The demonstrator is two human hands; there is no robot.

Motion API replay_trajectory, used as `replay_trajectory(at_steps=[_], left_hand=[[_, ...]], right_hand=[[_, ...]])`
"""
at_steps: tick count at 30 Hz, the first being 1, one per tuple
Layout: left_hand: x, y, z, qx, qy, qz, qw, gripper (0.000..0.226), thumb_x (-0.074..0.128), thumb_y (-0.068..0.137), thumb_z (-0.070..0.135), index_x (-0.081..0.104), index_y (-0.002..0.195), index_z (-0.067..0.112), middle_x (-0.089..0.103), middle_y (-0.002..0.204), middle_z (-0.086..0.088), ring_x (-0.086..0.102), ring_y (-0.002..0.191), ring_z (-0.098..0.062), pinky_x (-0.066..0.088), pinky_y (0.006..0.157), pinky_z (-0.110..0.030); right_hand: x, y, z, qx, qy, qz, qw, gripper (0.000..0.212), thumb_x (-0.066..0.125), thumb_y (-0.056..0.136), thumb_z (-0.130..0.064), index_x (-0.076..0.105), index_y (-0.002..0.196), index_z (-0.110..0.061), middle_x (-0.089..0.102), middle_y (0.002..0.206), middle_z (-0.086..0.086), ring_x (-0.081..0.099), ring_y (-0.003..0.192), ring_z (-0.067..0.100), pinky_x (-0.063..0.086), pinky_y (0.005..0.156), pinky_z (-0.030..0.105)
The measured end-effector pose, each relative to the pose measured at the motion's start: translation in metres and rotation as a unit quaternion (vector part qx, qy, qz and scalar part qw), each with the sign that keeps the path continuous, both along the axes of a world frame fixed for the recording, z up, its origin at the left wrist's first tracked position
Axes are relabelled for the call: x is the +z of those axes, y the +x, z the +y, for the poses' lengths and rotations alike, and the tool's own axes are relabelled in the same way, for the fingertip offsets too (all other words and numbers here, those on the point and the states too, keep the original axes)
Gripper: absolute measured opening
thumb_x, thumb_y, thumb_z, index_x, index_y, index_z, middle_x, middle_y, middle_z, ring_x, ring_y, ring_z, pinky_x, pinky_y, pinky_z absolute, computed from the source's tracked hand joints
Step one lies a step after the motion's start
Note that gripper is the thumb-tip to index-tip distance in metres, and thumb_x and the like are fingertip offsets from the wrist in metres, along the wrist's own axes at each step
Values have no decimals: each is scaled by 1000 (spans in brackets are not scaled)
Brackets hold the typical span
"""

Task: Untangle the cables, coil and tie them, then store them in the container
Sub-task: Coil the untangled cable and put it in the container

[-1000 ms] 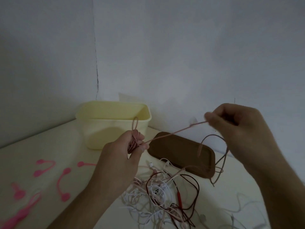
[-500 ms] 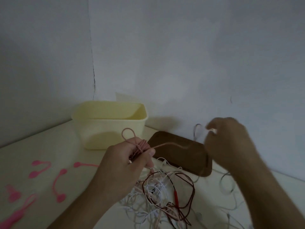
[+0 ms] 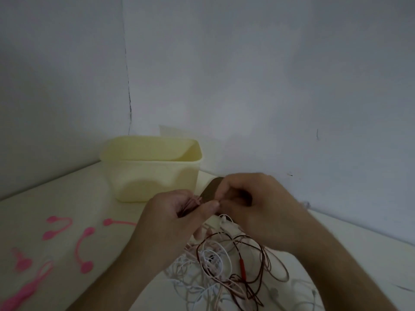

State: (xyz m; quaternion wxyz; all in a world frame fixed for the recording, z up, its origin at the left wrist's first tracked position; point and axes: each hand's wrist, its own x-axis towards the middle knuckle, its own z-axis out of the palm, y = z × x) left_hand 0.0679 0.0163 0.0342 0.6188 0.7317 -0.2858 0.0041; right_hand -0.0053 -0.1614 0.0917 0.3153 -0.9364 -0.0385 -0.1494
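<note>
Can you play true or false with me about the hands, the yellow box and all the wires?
1. The left hand holds a little coil of pink cable. True.
2. The yellow box is tipped over on its side. False: it stands upright, open at the top.
3. The pink ties lie on the table left of the hands. True.
4. The right hand rests flat on the table. False: it is raised, its fingers curled, meeting the left hand.
5. The tangled wires are inside the box. False: they lie on the table.

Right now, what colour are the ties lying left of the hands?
Bright pink ties, clearest in the head view, on the table.
</note>
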Motion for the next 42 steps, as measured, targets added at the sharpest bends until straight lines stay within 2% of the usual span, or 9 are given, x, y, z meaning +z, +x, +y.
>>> replay_trajectory(at_steps=[8, 14, 18, 21, 23, 26, 30, 35, 42], left_hand=[[4, 12, 11, -93, -103, 67, 988, 22, 75, 92, 6, 68, 72, 5, 62, 62, -12, 63, 64, -24, 52, 69, -24], [2, 12, 9, -93, -97, 40, 990, 25, 67, 95, 1, 72, 73, 11, 63, 61, -12, 63, 65, -25, 54, 72, -25], [0, 12, 6, -83, -72, 28, 994, 28, 66, 100, 8, 73, 74, 17, 64, 62, -8, 65, 66, -26, 52, 72, -26], [-2, 10, 5, -90, -63, 19, 994, 28, 66, 101, 16, 73, 74, 20, 66, 63, -8, 66, 67, -26, 52, 73, -28], [-3, 7, 3, -85, -59, 17, 994, 27, 64, 100, 16, 73, 75, 18, 66, 62, -8, 65, 65, -22, 51, 71, -24], [-3, 4, -1, -84, -70, 26, 994, 30, 67, 102, 19, 70, 73, 11, 64, 61, -9, 62, 60, -18, 51, 64, -21], [-4, 4, 0, -32, -34, -37, 998, 34, 69, 96, 37, 66, 68, 16, 65, 61, -4, 58, 57, -26, 46, 56, -38], [-2, 3, 1, 16, -24, -51, 998, 29, 73, 95, 20, 66, 67, 18, 68, 61, -6, 62, 58, -26, 50, 58, -41], [0, 8, 5, 34, -52, -7, 998, 29, 81, 88, 22, 65, 66, 11, 65, 63, -19, 59, 56, -15, 52, 58, -26]], right_hand=[[22, -13, -43, -151, 206, -116, 960, 38, 54, 101, -11, 46, 64, -17, 39, 62, 0, 36, 58, 16, 31, 61, 39], [24, -17, -59, -245, 113, -140, 953, 51, 52, 106, -29, 37, 66, -1, 37, 57, 7, 33, 54, 19, 32, 60, 39], [18, -13, -61, -286, -38, -54, 956, 54, 49, 109, -43, 65, 73, -5, 66, 61, 0, 61, 55, 19, 57, 65, 36], [14, -10, -45, -233, -99, 0, 967, 20, 53, 107, -28, 72, 105, -25, 74, 112, -11, 68, 101, 11, 56, 92, 33], [16, -10, -26, -147, -44, 4, 988, 32, 58, 102, -19, 67, 130, -33, 64, 128, -22, 57, 117, -1, 44, 95, 17], [10, -8, 7, 1, 119, 65, 991, 48, 66, 91, -25, 60, 137, -33, 76, 114, -11, 72, 104, 9, 59, 93, 35], [-6, 0, 24, 27, 57, 86, 994, 54, 65, 99, -9, 50, 147, -27, 71, 115, -8, 75, 96, 7, 63, 91, 34], [-4, 3, 13, -8, 151, 88, 985, 34, 57, 97, -4, 67, 119, -28, 74, 82, 1, 62, 62, 13, 53, 64, 40], [21, -10, -27, -129, 155, -42, 979, 17, 79, 92, -32, 80, 79, -21, 70, 65, -2, 65, 59, 13, 50, 64, 31]])
